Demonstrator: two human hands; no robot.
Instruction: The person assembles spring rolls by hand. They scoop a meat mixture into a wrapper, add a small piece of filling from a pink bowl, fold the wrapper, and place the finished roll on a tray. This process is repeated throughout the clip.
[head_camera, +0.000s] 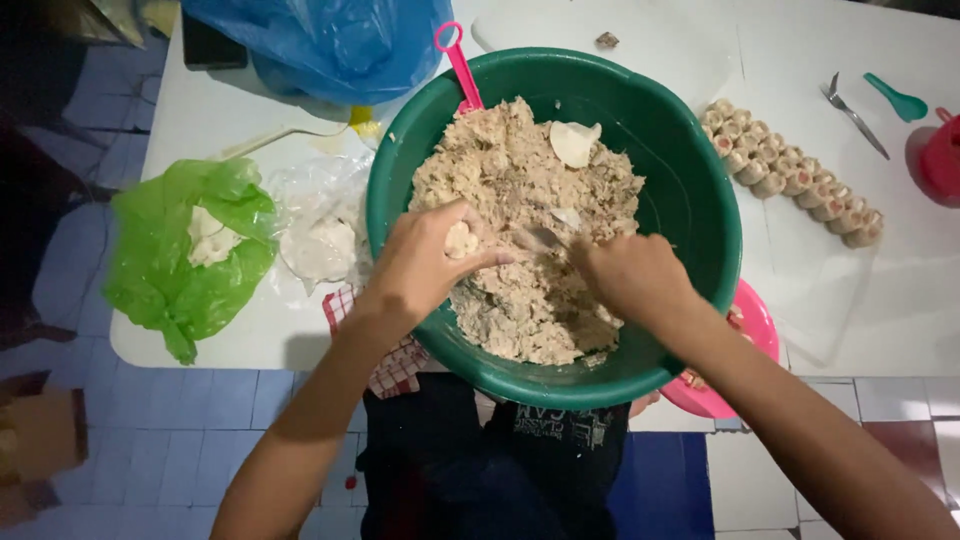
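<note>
A big green basin (700, 200) stands at the near edge of a white table (230, 120), filled with a lumpy beige filling (500, 170). My left hand (425, 262) is over the basin's near left side, curled around a pale round dumpling wrapper (461, 240). My right hand (628, 275) is in the filling, gripping a metal spoon (545, 238) whose tip points at the wrapper. Another pale wrapper piece (574, 142) lies on top of the filling. A pink handle (458, 62) sticks up at the basin's far rim.
Rows of several filled dumplings (790, 175) lie on a white sheet at the right. A green plastic bag (185, 260) and a clear bag (320, 235) with pale wrappers sit at the left. A blue bag (330, 40), fork (850, 112), teal spoon (895, 98) and pink bowl (755, 330) surround the basin.
</note>
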